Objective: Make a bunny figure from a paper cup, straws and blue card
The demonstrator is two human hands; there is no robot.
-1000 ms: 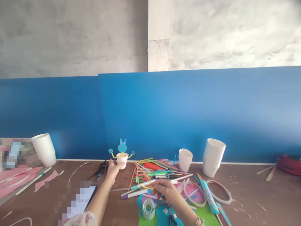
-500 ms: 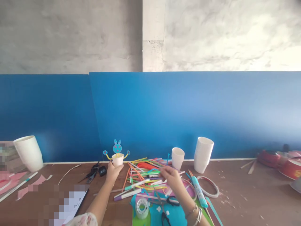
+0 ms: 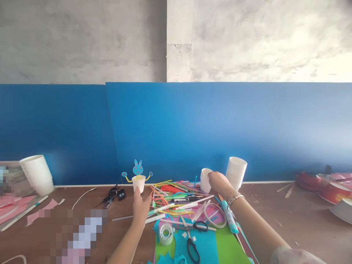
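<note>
A white paper cup [image 3: 138, 184] with a blue paper rabbit head [image 3: 138, 169] and two yellow bent arms ending in blue round hands stands upright at the back of the table. My left hand [image 3: 141, 205] is right in front of it, thumb and fingers apart; the thumb overlaps the cup's lower part. Whether it touches the cup I cannot tell. Over at the right, my right hand [image 3: 220, 183] has its fingers curled on the right side of a plain white paper cup [image 3: 205, 180], near the rim. Its thumb is hidden.
Coloured straws and markers [image 3: 176, 205] lie heaped between my arms. Scissors [image 3: 189, 238], a tape roll [image 3: 166, 234] and a glue stick [image 3: 230, 218] are nearer me. Cup stacks [image 3: 237, 171] stand right and far left, keys [image 3: 111, 196] at left. A blue panel [image 3: 206, 128] rises behind.
My right hand has moved from above the straws rightward and back to the plain cup. My left hand has loosened from around the rabbit cup and come slightly down toward me.
</note>
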